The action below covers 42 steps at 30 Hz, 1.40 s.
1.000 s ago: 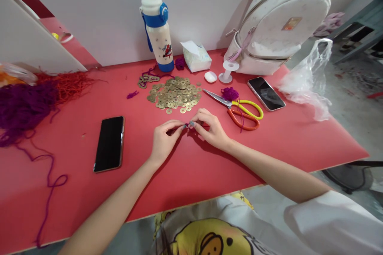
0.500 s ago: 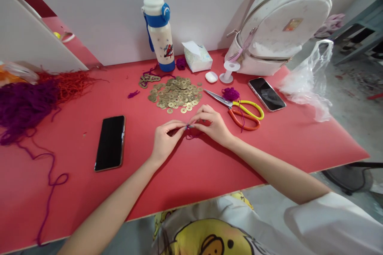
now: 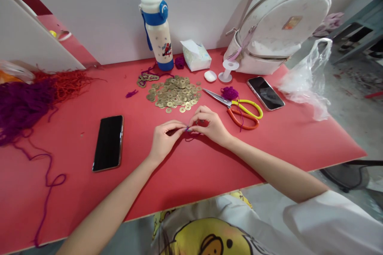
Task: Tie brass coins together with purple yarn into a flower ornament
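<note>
Thumb and forefinger of my left hand pinch a piece of purple yarn. My right hand pinches the same yarn, its fingertips almost touching the left ones. A loose loop of the yarn hangs below the fingertips. Whatever knot lies between the fingers is too small to make out. Beyond the hands lies a heap of brass coins with holes. To the right of it are scissors with one yellow and one orange handle, beside a small purple yarn ball.
A black phone lies at left, another phone at right. Purple yarn is piled at far left. Along the back stand a bottle, a tissue pack, a white spool and a white backpack. A plastic bag sits at the right edge.
The view has shifted very slightly. Both hands stay pinched on the yarn in nearly the same place, with only small finger movement.
</note>
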### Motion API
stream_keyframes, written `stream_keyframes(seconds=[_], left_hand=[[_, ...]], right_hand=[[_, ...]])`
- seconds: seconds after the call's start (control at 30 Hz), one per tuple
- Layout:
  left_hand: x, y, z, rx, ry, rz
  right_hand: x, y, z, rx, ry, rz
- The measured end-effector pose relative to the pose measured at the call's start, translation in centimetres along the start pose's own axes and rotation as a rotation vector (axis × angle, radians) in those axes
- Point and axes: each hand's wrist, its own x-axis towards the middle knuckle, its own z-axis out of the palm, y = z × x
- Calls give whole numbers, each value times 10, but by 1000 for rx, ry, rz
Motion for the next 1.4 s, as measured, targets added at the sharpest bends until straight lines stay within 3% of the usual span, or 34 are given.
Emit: stream_keyframes(seconds=[0.23,0.5,0.7,1.07,1.27,1.4], left_hand=[[1,0,-1,-44,-39,-17],[1,-5,-2,-32,14,-36],[1,-5,-2,-46,12,-10],[2,-5,-2,-39,30,1],[2,-3,0,-22,30,34],[0,-2,0,19,20,77]], right_hand=[[2,-5,-2,148,-8,137],[3,-7,-3,220,18,129],[2,-8,-1,202,-81,79],[0,-12,-2,310,-170,142],[-4,-11,6,188,-38,135],[-5,-13,8,134,-19,160]])
